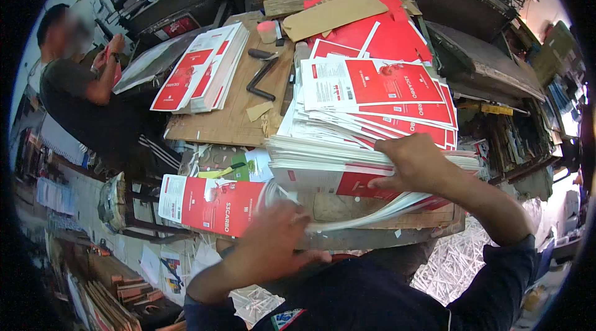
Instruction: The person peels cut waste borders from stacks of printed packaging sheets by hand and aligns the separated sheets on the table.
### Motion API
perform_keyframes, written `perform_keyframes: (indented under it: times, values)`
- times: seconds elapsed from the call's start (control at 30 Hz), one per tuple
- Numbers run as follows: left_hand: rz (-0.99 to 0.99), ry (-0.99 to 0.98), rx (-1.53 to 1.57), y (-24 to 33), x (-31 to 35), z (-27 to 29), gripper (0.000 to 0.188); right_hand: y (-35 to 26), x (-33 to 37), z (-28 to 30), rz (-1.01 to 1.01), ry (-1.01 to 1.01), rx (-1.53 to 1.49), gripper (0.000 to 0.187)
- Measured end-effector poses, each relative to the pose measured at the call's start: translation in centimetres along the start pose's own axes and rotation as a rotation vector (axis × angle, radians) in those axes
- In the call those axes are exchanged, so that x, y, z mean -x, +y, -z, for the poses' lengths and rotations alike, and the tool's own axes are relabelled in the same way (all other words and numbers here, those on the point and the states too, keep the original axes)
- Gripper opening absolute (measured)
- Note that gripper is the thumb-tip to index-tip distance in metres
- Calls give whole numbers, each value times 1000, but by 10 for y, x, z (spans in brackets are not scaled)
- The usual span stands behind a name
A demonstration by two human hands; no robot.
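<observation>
A thick row of red-and-white printed cards (310, 176) stands on edge along the near side of the wooden table. My right hand (417, 162) grips its top, thumb against the front face and fingers over the upper edges. Several cards bend in a curve below that hand, toward my left. My left hand (267, 241) is smeared by motion, with its thumb stretched toward the bent cards; its fingers are too blurred to tell what they hold. Just beyond it lies a flat red-and-white printed card (214, 205) at the left, its right end blurred.
A fanned pile of matching cards (379, 86) lies behind the row. Another stack (202, 70) sits on the table's far left, beside a black bent tool (262, 82). Paper scraps (456, 256) cover the floor. A person (93, 89) stands at the left.
</observation>
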State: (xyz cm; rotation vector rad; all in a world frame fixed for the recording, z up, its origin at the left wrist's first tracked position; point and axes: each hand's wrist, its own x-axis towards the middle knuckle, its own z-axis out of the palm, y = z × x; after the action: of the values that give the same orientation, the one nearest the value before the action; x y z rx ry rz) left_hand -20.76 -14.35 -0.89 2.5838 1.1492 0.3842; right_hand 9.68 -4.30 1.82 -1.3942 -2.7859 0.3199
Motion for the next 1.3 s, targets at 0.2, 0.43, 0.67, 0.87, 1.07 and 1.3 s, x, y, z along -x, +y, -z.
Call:
perform_keyframes:
  times: [0.2,0.43,0.67,0.87,1.07,1.3]
  values:
    - [-186,388,-204,13,-94,60,66,-3,12,-6,58,83,2,55]
    - [-81,-121,-163,-17,-149,-8,62,-7,57,-34,-112,361,377,76]
    - [-159,-74,20,-8,-144,-1,47,37,182,-68,-470,678,211,89]
    - [-220,12,28,-16,-128,-14,49,47,202,-89,-501,650,-24,102]
    - [17,45,-16,-29,-103,21,62,60,202,-104,-567,861,-561,104]
    - [236,341,379,-32,-94,84,73,49,188,-103,-520,826,-554,105]
